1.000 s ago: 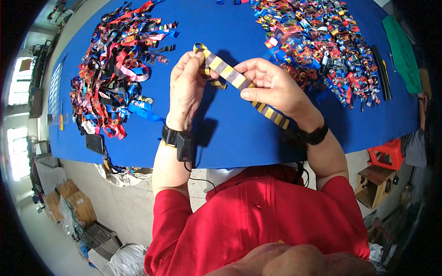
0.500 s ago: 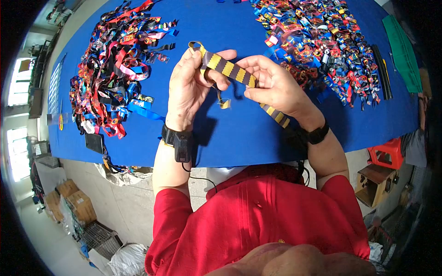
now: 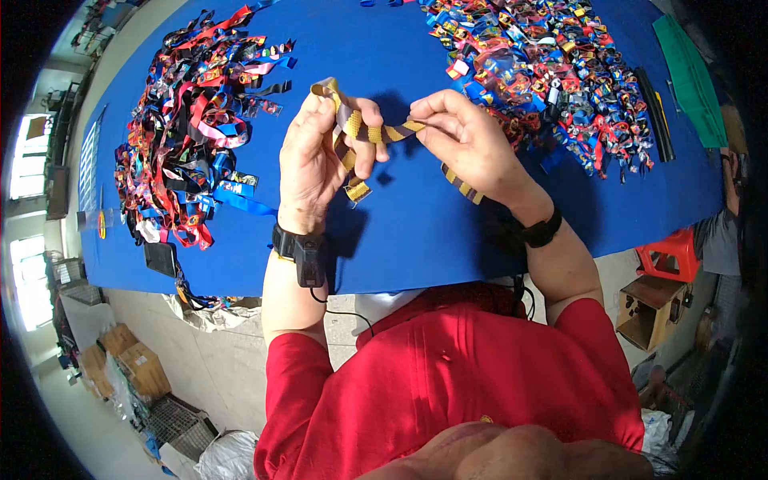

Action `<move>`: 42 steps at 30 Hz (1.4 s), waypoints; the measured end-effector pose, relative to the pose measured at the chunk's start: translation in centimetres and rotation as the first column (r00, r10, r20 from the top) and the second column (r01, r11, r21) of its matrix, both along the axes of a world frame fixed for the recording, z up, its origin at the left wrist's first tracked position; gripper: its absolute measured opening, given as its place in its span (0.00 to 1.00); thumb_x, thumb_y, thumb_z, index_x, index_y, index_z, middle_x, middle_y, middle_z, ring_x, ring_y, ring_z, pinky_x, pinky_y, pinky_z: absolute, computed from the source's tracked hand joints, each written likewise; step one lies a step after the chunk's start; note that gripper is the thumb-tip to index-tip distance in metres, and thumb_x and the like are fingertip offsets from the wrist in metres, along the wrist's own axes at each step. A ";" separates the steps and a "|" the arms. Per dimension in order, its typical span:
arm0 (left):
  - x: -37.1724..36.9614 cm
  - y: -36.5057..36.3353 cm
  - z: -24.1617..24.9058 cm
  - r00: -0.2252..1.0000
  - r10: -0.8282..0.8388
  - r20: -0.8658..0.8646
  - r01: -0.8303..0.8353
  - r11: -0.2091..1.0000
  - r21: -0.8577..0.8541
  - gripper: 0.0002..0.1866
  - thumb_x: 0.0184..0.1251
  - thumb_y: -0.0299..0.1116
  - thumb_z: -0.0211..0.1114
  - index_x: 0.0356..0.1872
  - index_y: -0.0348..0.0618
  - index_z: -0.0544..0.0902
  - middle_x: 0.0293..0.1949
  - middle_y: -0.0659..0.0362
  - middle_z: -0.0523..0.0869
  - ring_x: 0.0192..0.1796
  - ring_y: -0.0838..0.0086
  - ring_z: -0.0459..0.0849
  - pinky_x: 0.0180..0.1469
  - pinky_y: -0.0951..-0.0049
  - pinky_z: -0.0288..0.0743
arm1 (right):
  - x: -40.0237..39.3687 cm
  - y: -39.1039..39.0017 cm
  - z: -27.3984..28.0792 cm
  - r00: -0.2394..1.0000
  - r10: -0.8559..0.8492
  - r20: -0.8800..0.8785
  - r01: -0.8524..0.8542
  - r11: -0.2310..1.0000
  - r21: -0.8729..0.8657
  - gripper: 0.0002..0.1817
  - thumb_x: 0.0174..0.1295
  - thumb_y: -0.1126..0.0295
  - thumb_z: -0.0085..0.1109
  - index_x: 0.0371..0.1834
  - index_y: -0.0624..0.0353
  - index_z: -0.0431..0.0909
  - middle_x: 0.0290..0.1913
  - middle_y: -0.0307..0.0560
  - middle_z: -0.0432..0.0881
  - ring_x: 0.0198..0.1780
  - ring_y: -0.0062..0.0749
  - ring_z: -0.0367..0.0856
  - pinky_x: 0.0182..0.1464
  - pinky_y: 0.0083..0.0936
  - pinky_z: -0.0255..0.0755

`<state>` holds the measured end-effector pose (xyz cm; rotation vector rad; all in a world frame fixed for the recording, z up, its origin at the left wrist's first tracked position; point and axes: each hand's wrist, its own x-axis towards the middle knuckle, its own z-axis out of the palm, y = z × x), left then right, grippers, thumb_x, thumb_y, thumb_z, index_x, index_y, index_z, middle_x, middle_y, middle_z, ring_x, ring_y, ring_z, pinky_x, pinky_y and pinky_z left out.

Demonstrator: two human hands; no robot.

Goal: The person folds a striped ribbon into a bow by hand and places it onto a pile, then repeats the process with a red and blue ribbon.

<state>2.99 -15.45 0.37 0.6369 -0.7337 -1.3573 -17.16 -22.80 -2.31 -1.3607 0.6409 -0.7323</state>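
**A:** What is the left hand (image 3: 316, 156) doing?

**B:** It is curled closed around a yellow-and-brown striped ribbon (image 3: 376, 133). The thumb crosses over the strap and presses it against the fingers. One end of the ribbon loops up above the knuckles, and another end hangs down just below the palm.

**A:** And the right hand (image 3: 468, 144)?

**B:** It pinches the same ribbon between thumb and forefinger, with the other fingers bent loosely behind. The strap runs almost level from that pinch across to the left hand, twisted so that it shows edge-on in the middle. A further length trails down under the right palm towards the wrist.

**A:** How are the arms set?

**B:** Both forearms reach forward from the red shirt (image 3: 448, 384) over the near edge of the blue table (image 3: 400, 232). The hands are raised above the cloth and close together, with only the short span of ribbon between them. Each wrist carries a black band (image 3: 298, 244).

**A:** So where is the ribbon, exactly?

**B:** It is held in the air above the middle of the table, between a heap of loose ribbons (image 3: 188, 152) to the left and a heap of folded ribbon pieces (image 3: 544, 72) to the right, well apart from both. Dark strips (image 3: 654, 112) and a green cloth (image 3: 686, 76) lie at the far right.
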 end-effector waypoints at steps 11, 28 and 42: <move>0.5 0.1 -1.3 0.980 -0.199 0.006 0.199 0.980 -0.024 0.17 0.80 0.42 0.53 0.57 0.41 0.73 0.35 0.40 0.83 0.19 0.65 0.79 0.30 0.66 0.81 | -0.4 0.1 1.8 0.996 -0.066 -0.064 0.057 0.990 -0.129 0.05 0.70 0.80 0.57 0.47 0.64 0.79 0.41 0.39 0.84 0.40 0.15 0.80 0.43 0.17 0.76; -1.2 -0.1 -0.9 0.942 -0.272 0.199 0.236 0.954 0.183 0.13 0.82 0.41 0.53 0.44 0.39 0.74 0.36 0.45 0.88 0.25 0.74 0.83 0.26 0.79 0.77 | -0.3 0.0 1.8 0.994 -0.026 0.109 0.025 1.000 0.005 0.11 0.71 0.81 0.55 0.54 0.70 0.73 0.47 0.48 0.83 0.48 0.24 0.84 0.52 0.22 0.79; -1.5 -0.1 -1.3 0.925 -0.253 0.283 0.206 0.961 0.184 0.12 0.83 0.39 0.50 0.45 0.40 0.74 0.39 0.46 0.89 0.27 0.75 0.84 0.29 0.78 0.78 | 0.0 0.2 1.7 0.992 -0.053 0.113 0.049 0.998 0.037 0.07 0.73 0.78 0.57 0.50 0.70 0.75 0.43 0.47 0.85 0.41 0.23 0.84 0.44 0.20 0.80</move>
